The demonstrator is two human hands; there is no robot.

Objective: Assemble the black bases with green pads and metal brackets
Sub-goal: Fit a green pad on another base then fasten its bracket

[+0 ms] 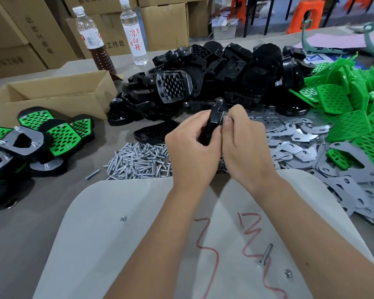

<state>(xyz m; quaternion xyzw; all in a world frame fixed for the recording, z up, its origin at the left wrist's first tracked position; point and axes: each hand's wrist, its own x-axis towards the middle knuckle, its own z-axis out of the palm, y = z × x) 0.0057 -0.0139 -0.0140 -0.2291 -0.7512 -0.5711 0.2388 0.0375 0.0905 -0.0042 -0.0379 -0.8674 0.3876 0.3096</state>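
Two hands meet over the middle of the table: the left hand [192, 145] grips a black base [216, 117] held on edge, and the right hand [244, 143] pinches something small and grey against its right side, too hidden to name. The likely trouble is a slip, I judge: the base is held edge-up in the air, so a small part pushed in crooked could drop into the heap of screws [138, 158] just below and be lost there. The spare parts lie close: a pile of black bases [214, 67] at the far side, green pads [343, 108] to the right, flat metal brackets [300, 139] between them and the hands, and finished pieces [35, 137] to the left. The table [30, 212] is grey, with a pale board [117, 234] marked in red nearest the person, carrying a loose bolt [266, 254]. An open carton [52, 93], two bottles [134, 33] and stacked boxes stand at the far left.
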